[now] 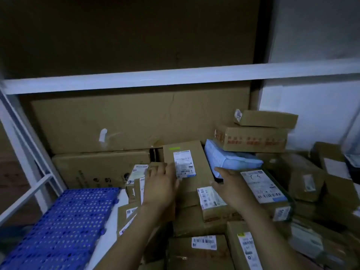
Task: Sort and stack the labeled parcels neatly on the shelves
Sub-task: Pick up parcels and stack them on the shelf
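Note:
A tall brown parcel (201,162) with a white shipping label leans upright in the middle of a heap of labeled cardboard parcels. My left hand (159,185) lies with straight fingers against its left edge, partly over a smaller brown box (156,165). My right hand (231,185) reaches in at its right side, fingers extended beneath a light blue padded parcel (231,159). Whether either hand actually grips the tall parcel is unclear. More labeled boxes (211,200) lie under and in front of my wrists.
A white shelf beam (175,76) runs across above. Large cartons (136,121) line the back. Two boxes (253,140) are stacked at the right rear. A blue perforated plastic pallet (64,227) lies at the lower left beside the white shelf frame (25,141).

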